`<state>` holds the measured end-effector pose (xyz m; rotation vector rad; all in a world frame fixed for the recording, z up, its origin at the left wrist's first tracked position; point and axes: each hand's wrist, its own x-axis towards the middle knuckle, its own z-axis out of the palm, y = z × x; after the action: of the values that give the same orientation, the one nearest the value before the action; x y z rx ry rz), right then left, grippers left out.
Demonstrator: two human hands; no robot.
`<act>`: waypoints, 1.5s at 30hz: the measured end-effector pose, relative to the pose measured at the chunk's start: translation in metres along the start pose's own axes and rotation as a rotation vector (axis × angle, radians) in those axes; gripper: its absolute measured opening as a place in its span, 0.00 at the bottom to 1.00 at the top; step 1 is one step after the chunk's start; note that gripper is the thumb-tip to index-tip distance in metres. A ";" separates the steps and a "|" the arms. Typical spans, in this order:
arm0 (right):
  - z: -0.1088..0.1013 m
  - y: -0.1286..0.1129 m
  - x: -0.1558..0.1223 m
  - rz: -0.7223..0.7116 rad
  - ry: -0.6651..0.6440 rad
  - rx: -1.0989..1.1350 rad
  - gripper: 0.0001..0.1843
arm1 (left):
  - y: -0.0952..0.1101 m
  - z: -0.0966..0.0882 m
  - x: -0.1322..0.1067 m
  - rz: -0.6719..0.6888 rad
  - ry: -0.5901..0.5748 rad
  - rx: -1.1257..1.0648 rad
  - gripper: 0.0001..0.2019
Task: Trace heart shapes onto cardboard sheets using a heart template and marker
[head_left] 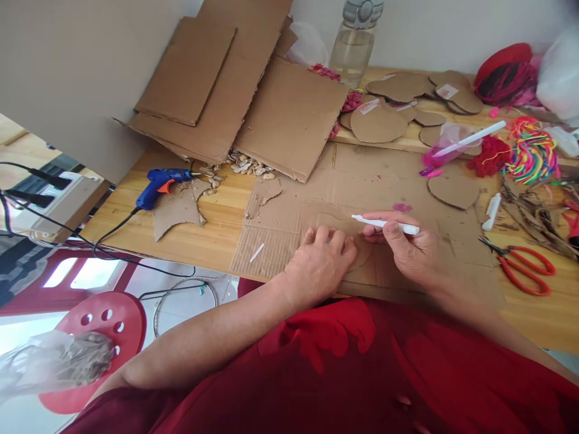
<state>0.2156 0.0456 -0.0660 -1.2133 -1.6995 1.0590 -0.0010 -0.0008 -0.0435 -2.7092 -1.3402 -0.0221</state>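
Note:
My right hand (411,244) grips a white marker pen (384,223) between thumb and fingers, its narrow end pointing left over the cardboard. Beside it, my left hand (323,256) rests palm down with bent, slightly spread fingers, pressing on a cardboard piece (330,220). A faint curved outline shows near the fingers; the hands cover part of this piece. Beneath lies a larger cardboard sheet (289,226) spread over the wooden table. Right of my right hand lie red-handled pliers or snips (525,265) and a small white tube (491,211).
A blue glue gun (160,185) with a cord lies at the left on a cardboard scrap (178,211). Cardboard sheets (294,114) lean at the back, near a water bottle (355,45). Rounded cardboard cutouts (380,122), coloured yarn (531,150) and cardboard strips (525,211) fill the right.

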 end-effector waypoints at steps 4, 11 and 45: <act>0.002 -0.005 0.005 0.037 0.022 0.149 0.21 | 0.000 0.001 -0.001 -0.021 0.022 -0.004 0.21; -0.004 -0.001 0.005 0.087 0.196 0.257 0.22 | 0.000 0.006 -0.002 0.005 0.034 -0.003 0.21; 0.041 -0.063 0.070 -0.161 -0.426 -0.141 0.15 | 0.015 0.001 0.009 -0.019 -0.048 0.047 0.23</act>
<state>0.1414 0.0931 -0.0130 -0.9582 -2.1901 1.1721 0.0164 -0.0020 -0.0456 -2.6748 -1.3621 0.0724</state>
